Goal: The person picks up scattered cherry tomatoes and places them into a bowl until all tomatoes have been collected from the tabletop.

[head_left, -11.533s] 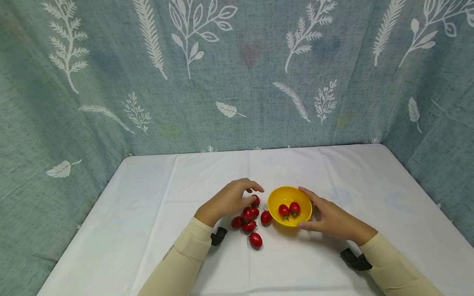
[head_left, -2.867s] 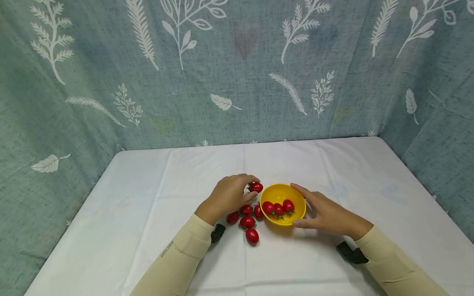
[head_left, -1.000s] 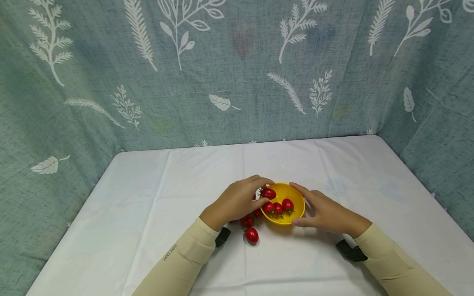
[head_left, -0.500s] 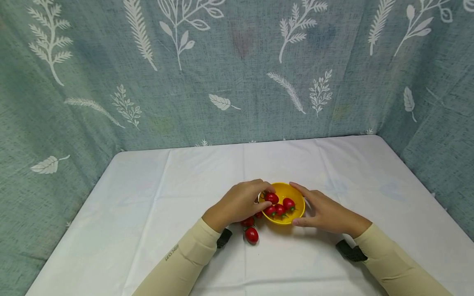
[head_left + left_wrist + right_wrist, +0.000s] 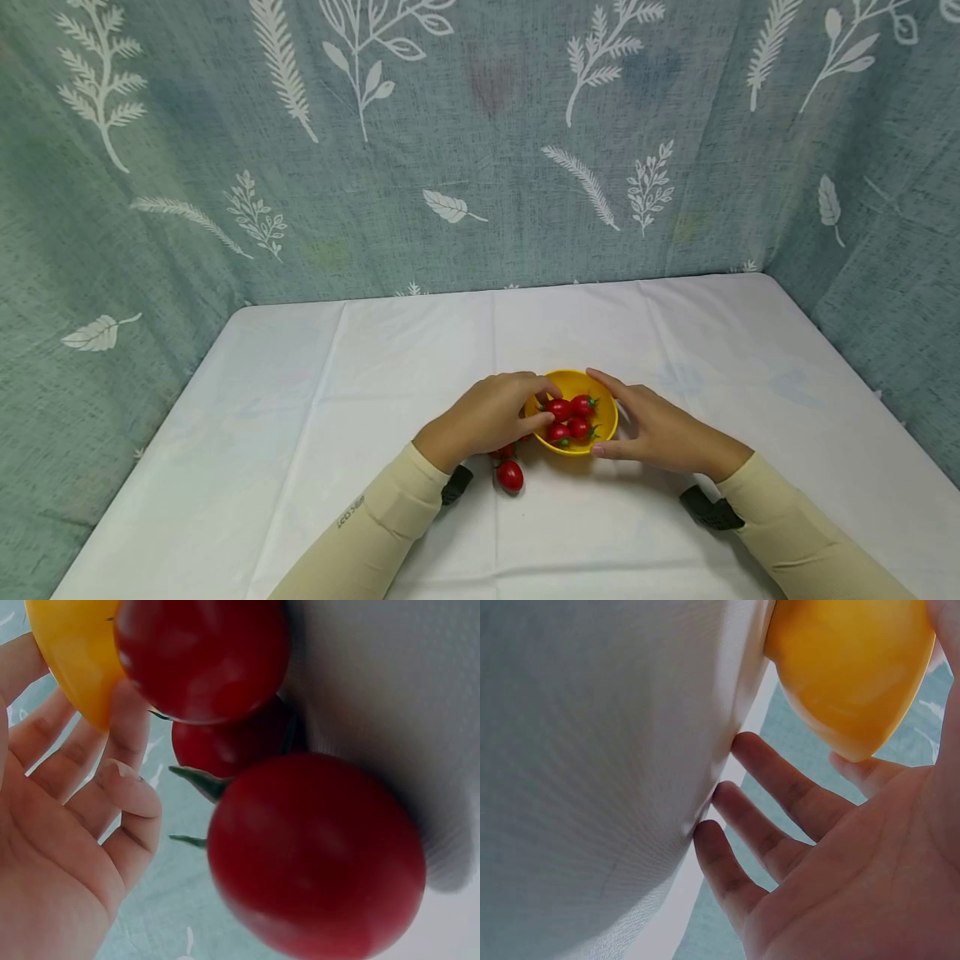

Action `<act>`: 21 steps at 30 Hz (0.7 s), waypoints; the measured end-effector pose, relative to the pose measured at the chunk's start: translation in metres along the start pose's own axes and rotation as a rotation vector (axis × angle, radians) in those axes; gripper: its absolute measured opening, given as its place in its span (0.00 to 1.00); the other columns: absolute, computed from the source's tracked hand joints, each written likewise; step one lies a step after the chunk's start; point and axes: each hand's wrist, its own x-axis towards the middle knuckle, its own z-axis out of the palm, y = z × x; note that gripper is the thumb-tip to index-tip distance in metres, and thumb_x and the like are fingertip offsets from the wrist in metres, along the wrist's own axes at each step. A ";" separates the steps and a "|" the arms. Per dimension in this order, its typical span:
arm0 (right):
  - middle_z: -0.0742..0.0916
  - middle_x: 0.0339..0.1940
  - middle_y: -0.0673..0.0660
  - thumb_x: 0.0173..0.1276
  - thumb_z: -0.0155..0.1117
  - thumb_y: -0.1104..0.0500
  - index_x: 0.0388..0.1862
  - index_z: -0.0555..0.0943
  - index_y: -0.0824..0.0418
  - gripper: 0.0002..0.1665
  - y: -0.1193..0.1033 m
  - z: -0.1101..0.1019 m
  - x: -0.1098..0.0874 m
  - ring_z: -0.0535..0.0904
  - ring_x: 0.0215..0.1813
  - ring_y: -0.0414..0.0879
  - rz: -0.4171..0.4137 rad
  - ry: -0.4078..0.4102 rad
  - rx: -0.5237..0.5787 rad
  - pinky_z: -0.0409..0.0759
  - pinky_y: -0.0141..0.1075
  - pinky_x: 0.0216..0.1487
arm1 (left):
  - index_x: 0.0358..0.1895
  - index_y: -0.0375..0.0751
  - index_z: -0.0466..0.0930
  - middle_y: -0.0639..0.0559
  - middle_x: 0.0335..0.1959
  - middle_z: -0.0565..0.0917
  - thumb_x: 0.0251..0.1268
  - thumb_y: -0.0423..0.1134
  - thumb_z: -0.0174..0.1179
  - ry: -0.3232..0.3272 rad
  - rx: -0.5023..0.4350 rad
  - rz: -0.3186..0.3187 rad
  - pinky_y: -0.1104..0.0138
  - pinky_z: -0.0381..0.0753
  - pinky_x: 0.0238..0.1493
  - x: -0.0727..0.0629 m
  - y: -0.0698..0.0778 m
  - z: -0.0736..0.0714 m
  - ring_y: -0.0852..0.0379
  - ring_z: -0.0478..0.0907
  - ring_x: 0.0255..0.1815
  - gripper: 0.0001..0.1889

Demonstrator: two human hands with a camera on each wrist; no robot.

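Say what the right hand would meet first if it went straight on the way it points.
The yellow bowl, directly ahead of the right hand. The hand seems to touch its rim, though the exact contact is hard to judge.

A table (image 5: pixel 405 333) under a white cloth (image 5: pixel 637 533) shows its two rounded far corners; its near edge runs out of view. Creases cross the cloth lengthwise and sideways. A yellow bowl (image 5: pixel 537 438) stands a little right of the table's middle, well apart from the far edge. At least three red tomatoes (image 5: pixel 510 477) lie loose close together, left of the bowl and toward the near edge, some partly hidden.
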 end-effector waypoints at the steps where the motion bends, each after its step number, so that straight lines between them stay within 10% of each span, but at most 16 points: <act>1: 0.74 0.71 0.63 0.59 0.70 0.33 0.82 0.52 0.50 0.60 0.000 0.000 0.000 0.70 0.71 0.64 -0.001 0.002 0.000 0.64 0.67 0.69 | 0.56 0.52 0.81 0.60 0.46 0.85 0.69 0.48 0.63 -0.001 -0.002 -0.001 0.68 0.80 0.50 0.000 0.000 0.000 0.61 0.80 0.43 0.15; 21: 0.74 0.72 0.63 0.58 0.71 0.33 0.82 0.52 0.50 0.61 0.000 0.000 0.000 0.69 0.72 0.64 0.009 0.000 0.014 0.63 0.68 0.69 | 0.57 0.50 0.82 0.59 0.46 0.84 0.71 0.47 0.61 0.036 0.028 0.018 0.70 0.79 0.44 -0.002 -0.003 -0.006 0.62 0.77 0.37 0.15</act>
